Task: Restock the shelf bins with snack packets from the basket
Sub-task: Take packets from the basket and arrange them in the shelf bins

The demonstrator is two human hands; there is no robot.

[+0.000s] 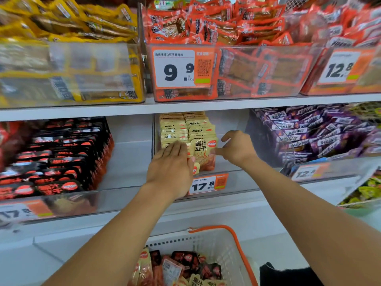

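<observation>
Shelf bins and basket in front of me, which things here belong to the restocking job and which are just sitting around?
Part of the job:
beige packets in the middle bin
left hand, flat on the rows
right hand, at the front packet's edge
basket of packets

Just there:
black packets
purple packets
yellow packets
price tag

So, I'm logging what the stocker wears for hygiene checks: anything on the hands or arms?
Nothing visible. Both the left hand and right hand are bare: no gloves, rings, watch or bracelets. Both forearms are uncovered up to the frame edge, with no sleeve in view.
</observation>
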